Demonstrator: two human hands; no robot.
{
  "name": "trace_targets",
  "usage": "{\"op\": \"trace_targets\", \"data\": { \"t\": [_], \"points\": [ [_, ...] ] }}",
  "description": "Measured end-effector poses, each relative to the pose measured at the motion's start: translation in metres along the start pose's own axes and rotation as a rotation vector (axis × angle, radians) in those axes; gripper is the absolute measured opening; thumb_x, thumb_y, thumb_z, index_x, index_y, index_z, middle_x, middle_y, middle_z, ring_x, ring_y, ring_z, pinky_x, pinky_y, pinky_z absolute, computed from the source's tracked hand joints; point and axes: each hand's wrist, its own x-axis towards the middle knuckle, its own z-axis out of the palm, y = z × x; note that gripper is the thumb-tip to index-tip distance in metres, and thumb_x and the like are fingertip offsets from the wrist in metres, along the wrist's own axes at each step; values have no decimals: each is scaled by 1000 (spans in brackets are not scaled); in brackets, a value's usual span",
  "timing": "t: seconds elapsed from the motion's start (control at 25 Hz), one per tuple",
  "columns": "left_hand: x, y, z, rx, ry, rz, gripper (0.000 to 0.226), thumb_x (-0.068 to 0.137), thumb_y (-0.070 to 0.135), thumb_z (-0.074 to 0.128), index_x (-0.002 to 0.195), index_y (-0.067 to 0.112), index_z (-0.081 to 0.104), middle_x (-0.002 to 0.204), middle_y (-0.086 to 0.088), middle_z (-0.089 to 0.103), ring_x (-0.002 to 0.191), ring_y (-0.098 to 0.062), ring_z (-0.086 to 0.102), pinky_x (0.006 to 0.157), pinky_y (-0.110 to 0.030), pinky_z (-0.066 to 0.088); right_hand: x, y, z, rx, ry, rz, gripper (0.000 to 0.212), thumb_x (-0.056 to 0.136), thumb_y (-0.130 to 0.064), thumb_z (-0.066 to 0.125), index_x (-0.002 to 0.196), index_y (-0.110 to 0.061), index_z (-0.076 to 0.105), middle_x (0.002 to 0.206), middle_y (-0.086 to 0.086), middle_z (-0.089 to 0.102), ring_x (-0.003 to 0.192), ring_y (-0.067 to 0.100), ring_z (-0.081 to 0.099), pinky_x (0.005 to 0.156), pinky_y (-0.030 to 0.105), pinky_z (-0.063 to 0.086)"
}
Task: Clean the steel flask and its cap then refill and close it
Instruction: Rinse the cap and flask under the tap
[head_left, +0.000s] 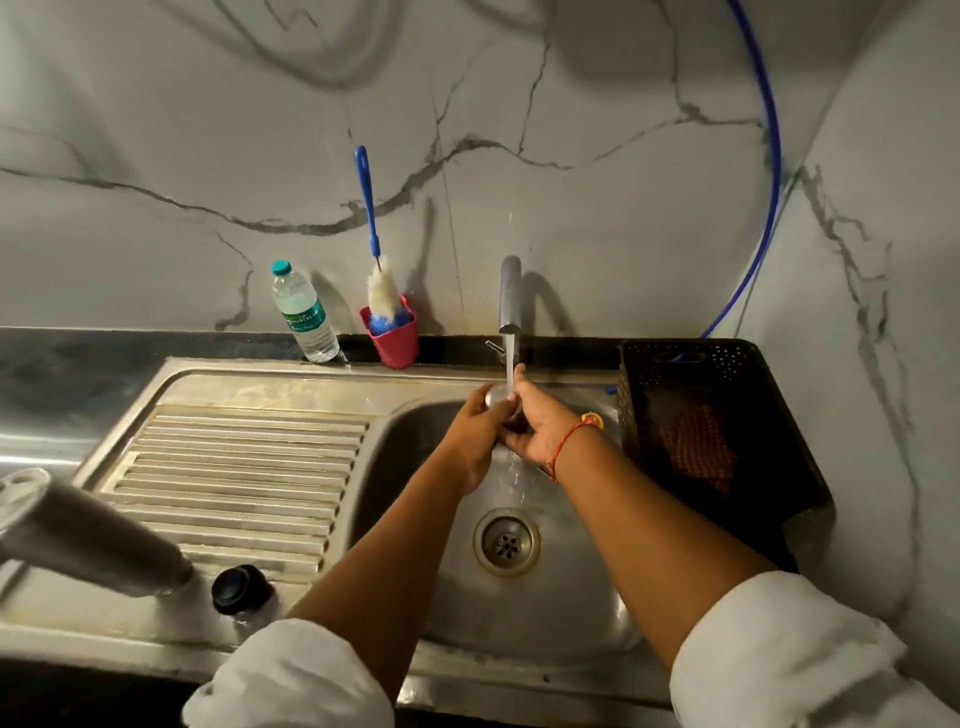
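While water runs from the tap (510, 296) in a thin stream, both hands meet under it above the sink (571, 597) basin, closed around the flask's small steel cap (496, 395). The left hand (478, 431) curls its fingers over the cap from the left. The right hand (540, 426) cups it from below and the right, its thumb raised into the stream and a red thread (566, 447) tied at its wrist. Water falls past the hands toward the drain (506, 543). The steel flask (88, 540) sits well apart from the hands on the near left of the ribbed drainboard (244, 467), its mouth toward the left edge of the view and uncapped. Just beside its base is a small black-topped item (241, 590). Along the back ledge stand a plastic water bottle (304, 312) and a red cup (395, 343) holding a blue-handled bottle brush (382, 296). A dark perforated basket (649, 395) stands to the right of the basin with a checked cloth (696, 452) inside it.
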Motion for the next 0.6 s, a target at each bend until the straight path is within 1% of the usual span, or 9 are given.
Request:
{"op": "trace_targets", "data": {
  "t": [0.12,0.2,0.24,0.28,0.32,0.36,0.44,0.52,0.6],
  "points": [
    [8,1,-6,-7,-26,25,57,94,23,70,146,19,45,128,-14,66,118,-28,65,106,-47,51,3,-5,4,47,64,45,57,94,-55,52,116,-3,59,113,21,64,103,36,65,69,41,61],
    [16,2,-10,-13,-73,20,60,92,23,74,145,21,46,129,-15,66,118,-30,66,105,-48,52,6,-7,5,98,113,34,48,98,-45,50,119,-3,59,117,21,64,109,36,63,74,41,59],
    [18,3,-9,-10,-84,21,54,94,27,71,143,21,49,129,-15,66,117,-30,66,104,-48,53,7,-8,5,110,142,20,39,100,-37,51,119,-3,60,119,21,64,109,35,62,75,40,59],
    [20,4,-6,-12,-59,23,42,98,30,65,138,21,53,127,-15,66,116,-30,66,103,-47,54,7,-8,6,115,169,3,32,100,-27,53,120,-4,60,119,21,63,107,35,62,71,39,60],
    [24,5,-2,-25,-10,13,29,104,33,55,130,21,58,125,-16,66,114,-30,66,102,-47,54,7,-7,6,129,179,-10,29,100,-20,53,124,-5,59,119,22,63,102,35,63,63,38,61],
    [27,7,3,-44,33,-16,24,108,33,45,121,20,61,122,-17,67,112,-29,66,101,-46,54,7,-6,6,156,186,-26,31,100,-17,52,129,-7,57,120,22,62,99,35,63,54,36,60],
    [37,9,8,-74,56,-105,34,110,33,35,115,17,65,119,-18,69,106,-29,68,98,-43,56,7,-8,5,216,212,-46,35,101,-17,48,136,-11,51,126,25,59,103,38,63,44,34,57],
    [45,10,9,-91,48,-187,38,109,36,36,119,14,65,119,-19,70,99,-27,69,93,-41,58,9,-11,2,241,230,-48,36,103,-17,47,138,-11,49,131,28,55,114,42,59,40,33,55],
    [46,11,8,-112,32,-226,38,109,39,37,122,14,63,116,-18,70,99,-26,68,89,-39,57,14,-12,0,252,248,-58,37,102,-13,46,140,-15,46,135,30,51,117,47,55,39,32,54]
  ]
}}
